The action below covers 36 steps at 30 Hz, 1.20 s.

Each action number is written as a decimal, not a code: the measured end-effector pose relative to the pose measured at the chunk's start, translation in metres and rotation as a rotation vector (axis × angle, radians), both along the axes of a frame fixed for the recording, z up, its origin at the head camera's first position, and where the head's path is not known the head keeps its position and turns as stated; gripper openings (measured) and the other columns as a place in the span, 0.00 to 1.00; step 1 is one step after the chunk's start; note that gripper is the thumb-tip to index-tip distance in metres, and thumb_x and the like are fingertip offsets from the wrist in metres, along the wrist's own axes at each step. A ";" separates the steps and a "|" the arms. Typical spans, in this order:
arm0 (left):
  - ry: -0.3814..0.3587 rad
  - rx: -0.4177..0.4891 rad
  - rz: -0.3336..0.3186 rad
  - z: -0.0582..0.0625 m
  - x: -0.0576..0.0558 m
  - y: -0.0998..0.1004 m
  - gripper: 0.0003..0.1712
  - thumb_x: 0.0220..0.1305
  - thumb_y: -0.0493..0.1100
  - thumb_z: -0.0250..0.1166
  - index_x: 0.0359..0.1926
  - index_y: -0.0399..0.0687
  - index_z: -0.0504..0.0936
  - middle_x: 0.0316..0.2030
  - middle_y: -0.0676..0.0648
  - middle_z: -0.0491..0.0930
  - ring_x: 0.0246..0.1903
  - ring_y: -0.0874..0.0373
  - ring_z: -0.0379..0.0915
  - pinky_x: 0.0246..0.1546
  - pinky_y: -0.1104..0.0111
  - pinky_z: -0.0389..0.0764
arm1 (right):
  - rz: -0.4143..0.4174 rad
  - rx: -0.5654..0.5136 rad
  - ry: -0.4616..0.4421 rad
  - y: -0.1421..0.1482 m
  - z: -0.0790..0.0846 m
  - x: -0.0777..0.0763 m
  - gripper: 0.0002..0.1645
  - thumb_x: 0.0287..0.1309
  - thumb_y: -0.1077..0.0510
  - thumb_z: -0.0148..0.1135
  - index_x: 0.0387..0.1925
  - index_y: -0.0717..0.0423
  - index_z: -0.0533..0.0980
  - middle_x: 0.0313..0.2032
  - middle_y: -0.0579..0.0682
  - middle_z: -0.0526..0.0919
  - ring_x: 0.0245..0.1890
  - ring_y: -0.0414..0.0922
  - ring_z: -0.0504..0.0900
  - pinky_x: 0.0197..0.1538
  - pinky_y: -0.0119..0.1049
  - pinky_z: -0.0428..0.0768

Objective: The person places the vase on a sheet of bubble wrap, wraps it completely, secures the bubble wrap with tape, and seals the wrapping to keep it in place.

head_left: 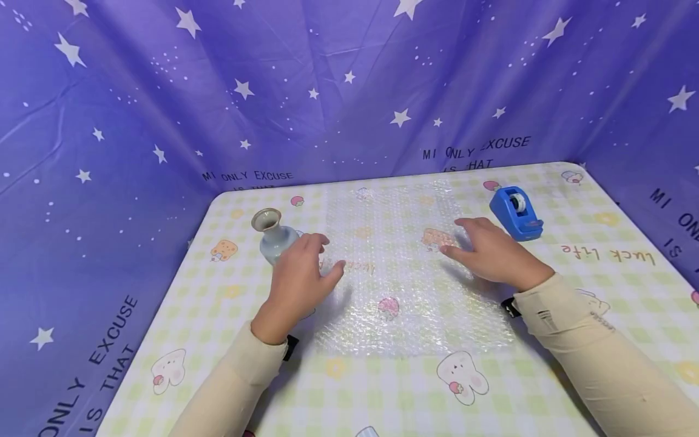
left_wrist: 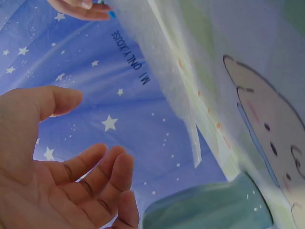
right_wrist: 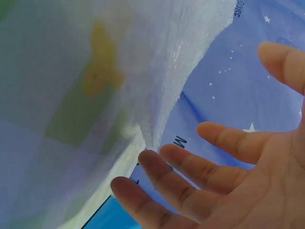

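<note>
A sheet of clear bubble wrap [head_left: 393, 273] lies spread over the middle of the table. My left hand [head_left: 300, 273] hovers over its left edge, fingers loosely bent and holding nothing. Just beyond that hand stands a pale blue-grey vase [head_left: 275, 237] with a flared brown rim; the hand partly hides it in the head view. In the left wrist view the vase [left_wrist: 209, 207] shows below the fingertips. Above the right part of the wrap is my right hand [head_left: 488, 252], its fingers spread and relaxed with nothing in them.
A blue tape dispenser [head_left: 516, 212] with a roll of tape stands at the back right, beyond the right hand. The table [head_left: 218, 340] has a checked cloth with printed cartoons. Purple star-patterned curtains [head_left: 327, 91] hang behind it and at both sides.
</note>
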<state>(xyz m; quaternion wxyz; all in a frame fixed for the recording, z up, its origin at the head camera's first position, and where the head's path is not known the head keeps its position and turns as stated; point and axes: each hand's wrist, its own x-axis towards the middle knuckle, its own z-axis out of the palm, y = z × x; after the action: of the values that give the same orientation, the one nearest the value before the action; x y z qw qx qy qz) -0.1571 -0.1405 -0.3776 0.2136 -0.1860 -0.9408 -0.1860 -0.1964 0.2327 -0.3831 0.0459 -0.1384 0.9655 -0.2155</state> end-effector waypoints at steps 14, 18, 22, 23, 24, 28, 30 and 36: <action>-0.102 0.031 0.141 0.010 0.007 -0.015 0.21 0.60 0.56 0.72 0.43 0.46 0.79 0.35 0.48 0.79 0.29 0.56 0.73 0.23 0.63 0.74 | -0.034 -0.004 -0.050 0.012 0.004 -0.008 0.54 0.68 0.33 0.58 0.72 0.75 0.60 0.61 0.77 0.75 0.64 0.71 0.72 0.63 0.67 0.71; -0.109 0.052 0.170 0.011 0.007 -0.020 0.21 0.59 0.56 0.72 0.40 0.47 0.78 0.33 0.50 0.77 0.26 0.57 0.70 0.23 0.63 0.71 | -0.060 -0.023 -0.068 0.013 0.003 -0.007 0.52 0.68 0.36 0.59 0.72 0.75 0.60 0.55 0.75 0.79 0.57 0.67 0.78 0.58 0.65 0.75; -0.120 0.072 0.186 0.011 0.006 -0.023 0.22 0.59 0.57 0.73 0.40 0.46 0.77 0.29 0.49 0.76 0.23 0.56 0.68 0.22 0.63 0.69 | -0.083 -0.033 -0.092 0.017 0.001 -0.009 0.54 0.68 0.35 0.60 0.72 0.76 0.58 0.47 0.68 0.81 0.45 0.59 0.81 0.50 0.59 0.78; -0.123 0.077 0.192 0.011 0.005 -0.024 0.22 0.59 0.57 0.73 0.40 0.46 0.77 0.28 0.50 0.75 0.22 0.56 0.68 0.22 0.63 0.69 | -0.088 -0.035 -0.096 0.018 0.000 -0.009 0.54 0.68 0.35 0.60 0.72 0.77 0.58 0.45 0.67 0.81 0.44 0.57 0.80 0.49 0.57 0.78; -0.123 0.079 0.198 0.011 0.005 -0.025 0.22 0.58 0.57 0.73 0.40 0.45 0.77 0.27 0.50 0.74 0.21 0.56 0.67 0.21 0.62 0.68 | -0.092 -0.036 -0.102 0.018 -0.001 -0.010 0.55 0.68 0.35 0.59 0.72 0.77 0.58 0.44 0.65 0.81 0.42 0.56 0.80 0.47 0.56 0.78; -0.123 0.074 0.230 0.011 0.005 -0.028 0.22 0.58 0.57 0.73 0.39 0.45 0.77 0.23 0.50 0.72 0.19 0.55 0.66 0.19 0.62 0.66 | -0.104 -0.035 -0.133 0.020 -0.003 -0.011 0.55 0.68 0.35 0.58 0.72 0.77 0.57 0.44 0.65 0.81 0.41 0.55 0.80 0.47 0.54 0.79; -0.119 0.058 0.248 0.011 0.005 -0.029 0.23 0.57 0.57 0.73 0.37 0.45 0.76 0.22 0.50 0.72 0.18 0.54 0.67 0.18 0.62 0.67 | -0.107 -0.032 -0.159 0.021 -0.003 -0.012 0.55 0.68 0.34 0.57 0.72 0.77 0.56 0.46 0.66 0.81 0.43 0.55 0.81 0.48 0.55 0.79; -0.115 0.025 0.316 0.011 0.005 -0.033 0.24 0.56 0.59 0.73 0.36 0.46 0.76 0.22 0.48 0.75 0.18 0.52 0.71 0.17 0.59 0.69 | -0.115 -0.043 -0.216 0.024 -0.004 -0.012 0.59 0.67 0.30 0.56 0.73 0.77 0.55 0.50 0.67 0.80 0.48 0.58 0.80 0.52 0.58 0.78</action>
<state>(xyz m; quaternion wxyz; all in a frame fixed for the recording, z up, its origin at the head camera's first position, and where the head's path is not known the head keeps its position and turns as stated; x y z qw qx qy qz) -0.1522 -0.1733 -0.3664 0.1884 -0.0220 -0.9667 -0.1719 -0.2087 0.2562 -0.3870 0.1341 -0.0598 0.9566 -0.2519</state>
